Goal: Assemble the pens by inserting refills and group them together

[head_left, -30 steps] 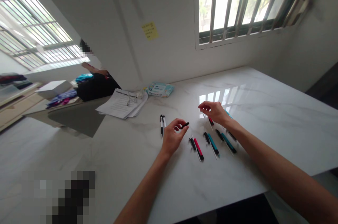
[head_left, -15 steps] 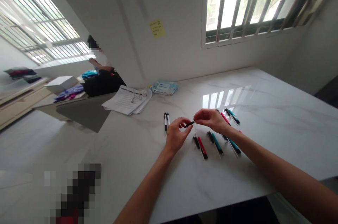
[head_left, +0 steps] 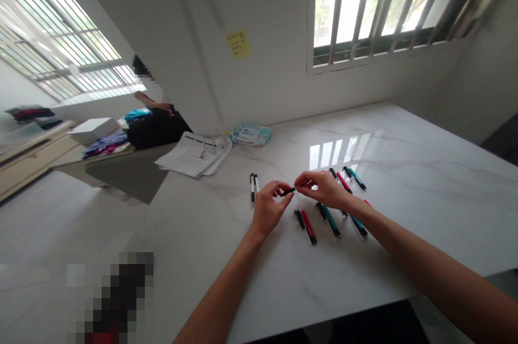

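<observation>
At the far left, a white box [head_left: 95, 130] sits beside purple patterned cloth [head_left: 106, 144], and farther right a person's bare forearm [head_left: 151, 102] shows above a black, soft-looking bundle [head_left: 159, 129]. Next, on the white marble-patterned table [head_left: 343, 284], lie loose white printed sheets [head_left: 186, 156] with thin-framed glasses [head_left: 208, 146] on top. A square yellow paper note [head_left: 238, 44] is on the wall; below it rests a pale blue-and-white soft packet [head_left: 251, 135]. Two white-and-black pens [head_left: 252, 190] lie side by side, just left of the left hand [head_left: 270, 209].

That hand's thumb and fingers pinch a short black tube [head_left: 288, 191], raised over the table between the two hands. Right of it lies a red-and-black pen barrel [head_left: 308, 223] with a slim white rod alongside. The right hand [head_left: 324, 190] meets the tube's right end, its fingertips closed on a slim pale piece [head_left: 297, 187] — too small to identify. Beyond are teal-and-black barrels [head_left: 331, 218], a second red-and-black barrel [head_left: 344, 182] and, upper right, a metal-barred window [head_left: 380, 9].
</observation>
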Motion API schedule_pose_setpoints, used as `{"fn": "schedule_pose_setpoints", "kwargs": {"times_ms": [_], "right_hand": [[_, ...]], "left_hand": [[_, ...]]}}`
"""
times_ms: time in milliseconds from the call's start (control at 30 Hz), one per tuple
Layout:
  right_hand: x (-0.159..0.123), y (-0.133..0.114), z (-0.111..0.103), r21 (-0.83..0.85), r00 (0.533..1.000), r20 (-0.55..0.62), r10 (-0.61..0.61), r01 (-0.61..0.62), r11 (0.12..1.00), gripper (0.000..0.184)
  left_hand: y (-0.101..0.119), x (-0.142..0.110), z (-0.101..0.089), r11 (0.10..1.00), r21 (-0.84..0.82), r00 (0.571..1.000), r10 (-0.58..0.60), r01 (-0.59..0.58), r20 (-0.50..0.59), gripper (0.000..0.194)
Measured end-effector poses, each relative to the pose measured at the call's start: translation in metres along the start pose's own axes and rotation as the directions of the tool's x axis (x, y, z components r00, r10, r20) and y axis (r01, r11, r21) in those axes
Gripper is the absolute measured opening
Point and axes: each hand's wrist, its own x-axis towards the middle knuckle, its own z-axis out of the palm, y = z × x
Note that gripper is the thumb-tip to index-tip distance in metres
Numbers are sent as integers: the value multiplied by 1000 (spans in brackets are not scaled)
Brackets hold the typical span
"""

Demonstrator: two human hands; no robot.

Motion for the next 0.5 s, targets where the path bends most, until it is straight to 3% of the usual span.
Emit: {"fn": "schedule_pose_setpoints", "kwargs": {"times_ms": [133, 300, 500], "right_hand": [[1, -1, -5, -128, 999, 25, 32, -28, 991, 25], [1, -4, -7, -124, 999, 44, -27, 32, 992, 21], [0, -1, -7, -172, 997, 73, 21, -8, 985, 19]], "left_hand": [[0, 0, -1, 1000, 4, 1000, -9, 9, 4, 9], [0, 0, -1, 1000, 2, 1000, -9, 9, 12, 9], [-3, 1, 0, 1000, -30, 999, -1, 2, 41, 8]]}}
